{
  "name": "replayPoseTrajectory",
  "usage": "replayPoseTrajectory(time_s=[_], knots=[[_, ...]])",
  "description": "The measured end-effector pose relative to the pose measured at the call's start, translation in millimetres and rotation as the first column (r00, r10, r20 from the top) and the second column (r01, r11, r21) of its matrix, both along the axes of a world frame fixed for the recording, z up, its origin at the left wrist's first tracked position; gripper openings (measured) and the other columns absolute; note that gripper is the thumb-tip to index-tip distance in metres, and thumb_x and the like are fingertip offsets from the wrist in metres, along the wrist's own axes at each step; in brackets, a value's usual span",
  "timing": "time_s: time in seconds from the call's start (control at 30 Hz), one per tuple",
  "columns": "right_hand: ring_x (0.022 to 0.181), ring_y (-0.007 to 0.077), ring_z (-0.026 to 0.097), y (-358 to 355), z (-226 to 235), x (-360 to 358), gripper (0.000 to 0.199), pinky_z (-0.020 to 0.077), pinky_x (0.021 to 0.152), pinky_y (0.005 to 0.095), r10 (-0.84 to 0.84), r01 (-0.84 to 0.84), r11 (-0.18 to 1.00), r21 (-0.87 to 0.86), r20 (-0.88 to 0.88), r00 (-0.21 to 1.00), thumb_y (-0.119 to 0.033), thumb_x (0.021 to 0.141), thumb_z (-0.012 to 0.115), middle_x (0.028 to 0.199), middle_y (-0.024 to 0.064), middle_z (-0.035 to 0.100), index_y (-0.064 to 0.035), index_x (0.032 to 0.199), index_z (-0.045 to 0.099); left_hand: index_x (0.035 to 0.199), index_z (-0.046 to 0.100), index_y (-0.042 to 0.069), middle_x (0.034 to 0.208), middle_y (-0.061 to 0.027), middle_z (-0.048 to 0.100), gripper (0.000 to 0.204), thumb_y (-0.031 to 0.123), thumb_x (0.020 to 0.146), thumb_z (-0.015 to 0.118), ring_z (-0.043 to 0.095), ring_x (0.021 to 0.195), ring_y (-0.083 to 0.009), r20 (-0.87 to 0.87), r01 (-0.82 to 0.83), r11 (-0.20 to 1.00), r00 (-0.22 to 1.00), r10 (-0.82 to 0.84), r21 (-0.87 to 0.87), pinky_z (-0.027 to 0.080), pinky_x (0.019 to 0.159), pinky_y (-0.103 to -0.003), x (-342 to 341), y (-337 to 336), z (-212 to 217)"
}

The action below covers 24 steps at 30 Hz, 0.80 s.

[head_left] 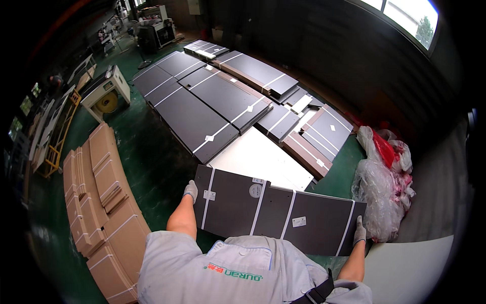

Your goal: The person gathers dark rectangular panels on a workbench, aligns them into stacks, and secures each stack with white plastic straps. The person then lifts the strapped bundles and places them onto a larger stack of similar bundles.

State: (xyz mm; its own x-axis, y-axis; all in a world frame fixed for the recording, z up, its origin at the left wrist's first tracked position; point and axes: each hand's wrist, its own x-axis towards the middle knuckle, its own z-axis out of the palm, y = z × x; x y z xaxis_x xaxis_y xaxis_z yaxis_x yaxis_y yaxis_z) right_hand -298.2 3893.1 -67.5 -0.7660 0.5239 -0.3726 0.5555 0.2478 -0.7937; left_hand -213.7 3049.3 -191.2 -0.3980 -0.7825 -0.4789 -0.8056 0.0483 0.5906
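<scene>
A long dark grey panel bundle (273, 215), bound with several white straps and bearing white labels, is held across the front of my body. My left hand (191, 191), in a pale work glove, grips its left end. At its right end my right hand (360, 232), gloved too, is closed on the edge. The fingertips behind the panels are partly hidden. Just beyond the bundle lies a white board (260, 158), beside stacks of strapped dark panels (200, 114).
Strapped brown cardboard-coloured panels (109, 202) lie on the green floor to the left. Crumpled clear and red plastic wrap (379, 190) is heaped at the right. A pale machine table (106, 91) and a yellow-framed rack (63, 134) stand at the far left.
</scene>
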Motion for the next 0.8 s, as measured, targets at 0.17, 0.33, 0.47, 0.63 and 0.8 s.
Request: replayPoseTrajectory(time_s=[0.17,0.33,0.47,0.63,0.8], knots=[[0.111,0.0301,0.062,33,-27,-74,0.108,0.0459,0.104,0.0422,0.086,-0.088,0.991,0.097,0.023,0.996,-0.083,0.079,0.068,0.128,0.0206,0.068,0.0123,0.13,0.065,0.128,0.065,-0.008,0.137,-0.0323,0.059,0.073,0.046,0.102,0.024,0.053,0.134,-0.044,-0.051,-0.146,0.989,0.988,0.145,-0.015,0.043,0.113,-0.051,29,28,9],[0.129,0.0284,0.056,94,-48,-146,0.116,0.0382,0.115,0.0407,0.225,-0.223,0.974,-0.03,0.093,0.97,-0.084,0.077,0.068,0.146,0.0176,0.059,0.008,0.145,0.054,0.128,0.064,-0.008,0.138,-0.032,0.058,0.076,0.049,0.102,0.021,0.054,0.135,-0.0443,-0.054,-0.216,0.976,0.975,0.216,0.009,0.044,0.112,-0.052,23,116,35],[0.134,0.0321,0.054,134,-46,-183,0.118,0.0369,0.116,0.0415,0.293,-0.293,0.956,-0.022,0.108,0.95,-0.085,0.077,0.067,0.147,0.02,0.058,0.009,0.146,0.052,0.129,0.063,-0.009,0.139,-0.0331,0.057,0.078,0.051,0.102,0.021,0.053,0.135,-0.0455,0.054,-0.233,0.971,0.97,0.236,-0.057,0.044,0.113,-0.051,51,192,46],[0.127,0.0308,0.058,140,-43,-248,0.11,0.0386,0.114,0.0409,0.425,-0.437,0.899,0.002,0.234,0.875,-0.083,0.081,0.064,0.142,0.0203,0.062,0.0091,0.141,0.058,0.132,0.062,-0.009,0.14,-0.0314,0.059,0.08,0.053,0.103,0.022,0.053,0.136,-0.0447,0.003,-0.409,0.912,0.912,0.409,-0.03,0.043,0.115,-0.05,98,231,32],[0.136,0.0282,0.052,107,-70,-286,0.111,0.0356,0.116,0.0385,0.518,-0.517,0.853,-0.068,0.23,0.824,-0.081,0.081,0.066,0.151,0.0179,0.055,0.008,0.146,0.054,0.137,0.058,-0.008,0.146,-0.0291,0.056,0.081,0.057,0.104,0.023,0.051,0.138,-0.0432,0.064,-0.512,0.858,0.856,0.513,-0.027,0.042,0.116,-0.048,145,245,24]])
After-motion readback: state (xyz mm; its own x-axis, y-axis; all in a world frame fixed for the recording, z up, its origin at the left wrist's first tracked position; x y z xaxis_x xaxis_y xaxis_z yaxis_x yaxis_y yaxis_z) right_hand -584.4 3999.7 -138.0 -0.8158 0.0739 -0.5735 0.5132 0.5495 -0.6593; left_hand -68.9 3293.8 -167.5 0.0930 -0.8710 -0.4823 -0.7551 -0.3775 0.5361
